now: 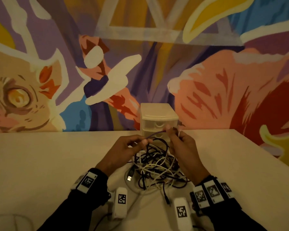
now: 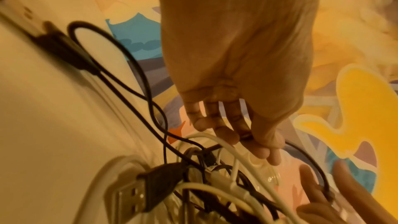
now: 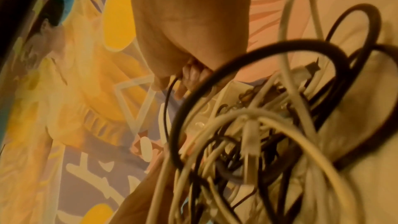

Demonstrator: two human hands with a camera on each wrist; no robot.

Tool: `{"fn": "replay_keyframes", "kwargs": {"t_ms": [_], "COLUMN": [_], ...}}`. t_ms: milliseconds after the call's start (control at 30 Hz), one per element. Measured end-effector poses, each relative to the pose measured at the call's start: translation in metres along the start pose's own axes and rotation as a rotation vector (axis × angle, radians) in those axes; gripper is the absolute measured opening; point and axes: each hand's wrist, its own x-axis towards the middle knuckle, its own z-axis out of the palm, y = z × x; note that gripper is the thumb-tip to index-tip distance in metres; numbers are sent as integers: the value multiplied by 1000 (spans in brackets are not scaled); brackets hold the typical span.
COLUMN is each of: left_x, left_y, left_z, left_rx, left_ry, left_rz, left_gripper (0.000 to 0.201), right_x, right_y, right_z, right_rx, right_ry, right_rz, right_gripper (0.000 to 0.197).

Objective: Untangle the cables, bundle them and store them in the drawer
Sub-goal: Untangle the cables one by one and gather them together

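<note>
We had the tangle of cables [image 1: 157, 165] lying near the middle of the table [image 1: 40, 160], just in front of the small plastic drawer unit [image 1: 158, 120] that stood at the table's far edge against the wall. Our left hand [image 1: 123, 150] pinched a thin purple cable [image 1: 154, 135] between thumb and fingertips, and our right hand [image 1: 182, 145] pinched the same strand further along, so that a short run of it stretched between the two hands above the heap. The rest of the black and white leads still lay knotted below, one black USB plug [image 1: 130, 175] poking out toward the near edge.

To do this step well, we judged it best to keep the strand lightly taut and follow it back toward the heap, feeding it out through the loops rather than hauling, since a hard pull would likely cinch the knots tighter. Working from a free end would be safer; we could not tell where this cable's plug lay. The drawers looked shut, so one would need opening later.

The table was plain and pale, under dim warm light. A large painted mural [image 1: 57, 72] in purple, orange, yellow and blue covered the wall behind it.
</note>
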Motion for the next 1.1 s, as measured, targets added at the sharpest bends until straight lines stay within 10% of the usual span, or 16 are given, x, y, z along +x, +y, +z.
{"fn": "replay_keyframes", "kwargs": {"t_ms": [633, 900, 1100], "left_x": [2, 7, 14], "left_y": [8, 21, 16], "left_z": [3, 0, -1], "left_rx": [91, 42, 1], "left_ry": [-98, 170, 253], "left_rz": [-72, 74, 83], "left_gripper": [13, 12, 25], "right_x": [21, -4, -8], "right_y": [-54, -39, -32], "right_z": [-38, -10, 6], "right_rx": [768, -483, -463], "right_ry": [3, -231, -311], "right_rz": [-48, 10, -74], "right_gripper": [31, 27, 15]}}
